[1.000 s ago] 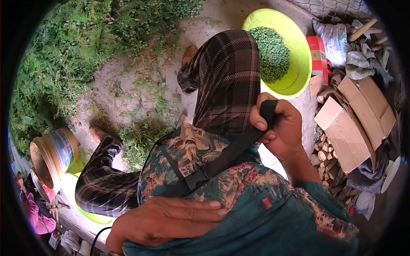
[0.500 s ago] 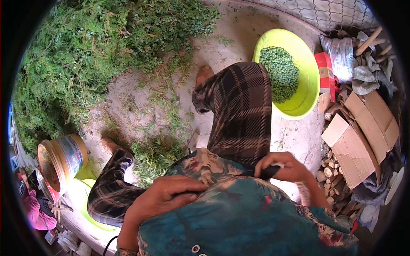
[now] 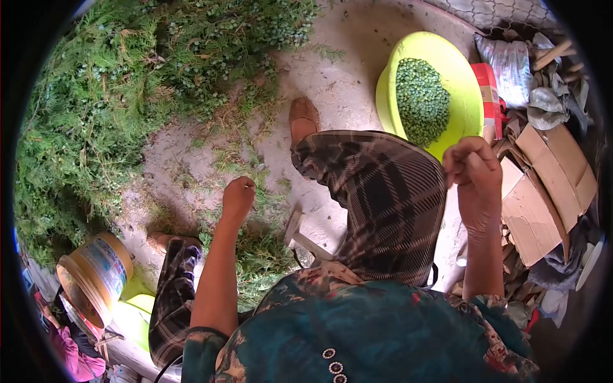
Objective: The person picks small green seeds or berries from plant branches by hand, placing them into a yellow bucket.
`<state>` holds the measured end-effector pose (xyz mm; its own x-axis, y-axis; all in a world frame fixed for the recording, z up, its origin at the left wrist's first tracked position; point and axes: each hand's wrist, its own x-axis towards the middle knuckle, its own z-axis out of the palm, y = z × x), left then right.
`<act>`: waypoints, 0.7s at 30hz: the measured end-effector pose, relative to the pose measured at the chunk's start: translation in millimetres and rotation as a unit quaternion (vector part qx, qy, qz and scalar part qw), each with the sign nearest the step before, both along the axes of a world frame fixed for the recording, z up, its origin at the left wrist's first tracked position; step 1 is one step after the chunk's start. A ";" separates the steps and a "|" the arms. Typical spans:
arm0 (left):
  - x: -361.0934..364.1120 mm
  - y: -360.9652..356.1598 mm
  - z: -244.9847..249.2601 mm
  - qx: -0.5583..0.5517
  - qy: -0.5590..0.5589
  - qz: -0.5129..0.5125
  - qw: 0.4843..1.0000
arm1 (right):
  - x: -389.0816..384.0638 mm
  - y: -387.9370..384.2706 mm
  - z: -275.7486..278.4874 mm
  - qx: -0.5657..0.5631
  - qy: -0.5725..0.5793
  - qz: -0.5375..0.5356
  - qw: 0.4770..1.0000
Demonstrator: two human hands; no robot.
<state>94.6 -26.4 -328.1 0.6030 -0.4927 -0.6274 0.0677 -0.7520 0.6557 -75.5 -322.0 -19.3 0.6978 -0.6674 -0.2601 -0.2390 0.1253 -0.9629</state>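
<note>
My left hand [image 3: 239, 195] is a closed fist above the littered ground, left of my raised knee. Whatever is inside it, if anything, is hidden. My right hand [image 3: 474, 167] is up beside the knee, just in front of the near rim of a yellow-green basin [image 3: 469, 76]. Its fingers are curled in and slightly blurred; I cannot make out anything in them. Small round green berries [image 3: 423, 102] form a heap in the basin. A large pile of cut evergreen branches [image 3: 96, 121] with bluish berries covers the ground ahead and to the left.
A tan bucket [image 3: 105, 265] lies tipped at the left, near another yellow-green basin [image 3: 135, 322]. A person in pink [image 3: 73, 351] is at the lower left edge. On the right are a red box [image 3: 486, 96], flattened cardboard [image 3: 536, 223] and wood pieces. A small wooden stool [image 3: 310, 246] stands below me.
Both hands have left my waist: the left moved forward over the ground, the right up toward the basin. The dark object by my right hand no longer shows. My right knee shifted right.
</note>
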 end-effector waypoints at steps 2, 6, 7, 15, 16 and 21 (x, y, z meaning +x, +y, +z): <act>-1.0 -4.3 -8.5 0.021 -0.065 -0.021 0.997 | 11.7 5.2 -14.4 -0.010 -0.003 -0.017 1.000; 4.0 -40.4 -14.7 0.073 -0.154 -0.054 0.984 | 30.1 4.5 -25.1 0.025 0.009 -0.057 0.998; 1.8 -45.0 -27.8 0.038 -0.214 -0.083 0.973 | 34.0 1.3 -28.1 0.046 0.040 -0.058 0.996; 7.2 -60.6 -60.2 0.119 -0.279 -0.259 0.917 | 89.1 -25.7 -110.4 0.115 0.169 0.097 0.974; 12.5 -59.6 -55.8 0.098 -0.256 -0.245 0.930 | 100.5 -24.3 -124.1 0.105 0.165 0.129 0.972; 14.8 -43.3 -43.5 0.075 -0.159 -0.056 0.983 | 148.2 -21.8 -228.1 0.117 0.161 0.287 0.937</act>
